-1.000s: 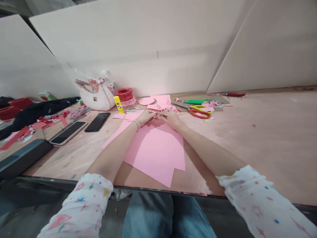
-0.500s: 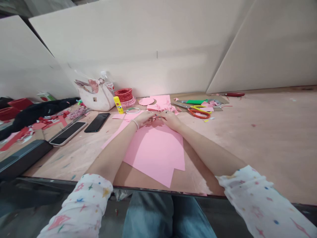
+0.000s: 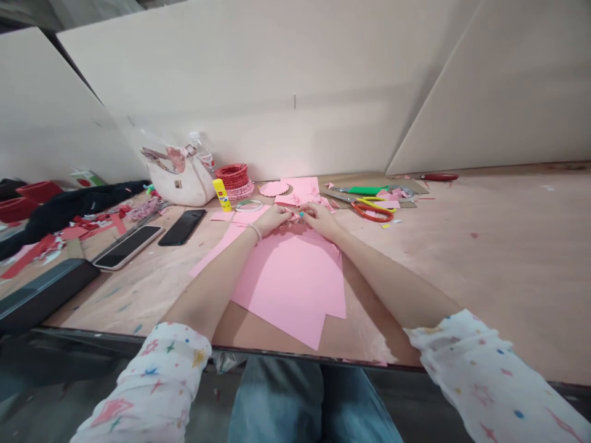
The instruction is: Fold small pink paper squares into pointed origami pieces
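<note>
My left hand (image 3: pixel 273 220) and my right hand (image 3: pixel 322 221) meet over the far end of the pink paper sheets (image 3: pixel 290 277). Fingertips of both hands are pinched close together on a small piece of pink paper (image 3: pixel 295 219), mostly covered by the fingers. Its shape cannot be made out. Just beyond the hands lie pink paper scraps (image 3: pixel 308 195) and a round pink piece with a scalloped edge (image 3: pixel 274 188). A roll of tape (image 3: pixel 249 205) and a yellow glue stick (image 3: pixel 221 195) are left of my left hand.
Scissors with orange handles (image 3: pixel 375 213) and green-handled scissors (image 3: pixel 362 191) lie to the right. A red-handled tool (image 3: pixel 439 177) is farther right. Leftward are two phones (image 3: pixel 182 227), a white handbag (image 3: pixel 179 178), a coiled red cord (image 3: pixel 232 178) and red scraps. White boards (image 3: pixel 258 86) stand behind.
The fingertips have drawn slightly apart, and the right fingers have lifted and bent more. A turquoise spot now shows at the right fingertips. The sheets below have stayed put.
</note>
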The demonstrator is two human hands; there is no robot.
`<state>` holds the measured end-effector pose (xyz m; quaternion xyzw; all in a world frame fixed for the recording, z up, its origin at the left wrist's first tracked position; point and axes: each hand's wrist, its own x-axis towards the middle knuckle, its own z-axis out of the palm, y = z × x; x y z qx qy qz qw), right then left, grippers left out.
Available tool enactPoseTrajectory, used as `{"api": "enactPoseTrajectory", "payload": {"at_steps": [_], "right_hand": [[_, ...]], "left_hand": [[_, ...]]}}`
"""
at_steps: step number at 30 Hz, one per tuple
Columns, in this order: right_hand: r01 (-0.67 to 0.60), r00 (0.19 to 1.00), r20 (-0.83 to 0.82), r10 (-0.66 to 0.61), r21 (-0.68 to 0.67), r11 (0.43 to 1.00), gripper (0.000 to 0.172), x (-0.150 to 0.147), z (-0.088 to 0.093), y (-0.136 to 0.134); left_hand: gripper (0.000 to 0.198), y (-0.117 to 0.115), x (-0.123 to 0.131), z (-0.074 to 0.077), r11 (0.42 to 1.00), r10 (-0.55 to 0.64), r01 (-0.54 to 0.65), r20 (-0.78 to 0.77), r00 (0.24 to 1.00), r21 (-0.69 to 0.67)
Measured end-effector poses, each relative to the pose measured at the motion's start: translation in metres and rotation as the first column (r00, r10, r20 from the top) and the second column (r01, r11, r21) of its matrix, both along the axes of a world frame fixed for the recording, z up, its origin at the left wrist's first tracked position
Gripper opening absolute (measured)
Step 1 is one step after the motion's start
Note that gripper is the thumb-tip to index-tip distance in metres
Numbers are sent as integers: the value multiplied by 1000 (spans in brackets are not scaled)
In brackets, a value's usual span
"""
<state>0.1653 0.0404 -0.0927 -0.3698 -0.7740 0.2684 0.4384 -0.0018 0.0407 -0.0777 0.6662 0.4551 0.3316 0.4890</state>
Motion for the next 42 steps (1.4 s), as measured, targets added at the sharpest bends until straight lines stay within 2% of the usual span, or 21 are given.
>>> {"api": "enactPoseTrajectory", "payload": {"at_steps": [3, 5, 8, 11, 13, 19, 23, 28, 32, 42], "right_hand": [[-74, 993, -95, 62, -118, 990, 15, 1, 1, 1], [-108, 990, -103, 96, -114, 988, 12, 2, 0, 5], [-85, 995, -50, 81, -73, 994, 14, 3, -3, 9], [-34, 999, 7, 34, -17, 999, 18, 3, -5, 10], [-26, 1000, 3, 26, 6, 1000, 18, 4, -5, 9], [-28, 996, -84, 29, 4, 1000, 12, 0, -4, 6], [-78, 975, -216, 55, -97, 992, 7, -2, -1, 5], [-121, 970, -225, 94, -108, 987, 11, -1, 0, 6], [-90, 976, -208, 69, -92, 992, 17, 0, -3, 9], [-53, 961, -276, 10, -149, 987, 12, 1, -2, 11]], "left_hand": [[23, -6, 3, 4, 999, -14, 16, -54, 998, 31], [26, -9, 4, 5, 999, -16, 20, -86, 996, 40], [30, -9, 6, 5, 993, -16, 37, -191, 981, 108], [27, -5, 9, 3, 948, -8, 114, -334, 943, 296], [23, -3, 13, 1, 912, 14, 142, -376, 927, 386], [15, -3, 20, 1, 851, 91, 153, -429, 899, 502], [13, -6, 20, 0, 833, 94, 185, -463, 881, 521], [16, -5, 18, -1, 828, 65, 224, -486, 872, 514], [17, -3, 18, -1, 832, 53, 227, -480, 875, 507], [15, -5, 19, -1, 850, -5, 215, -400, 916, 481]]}}
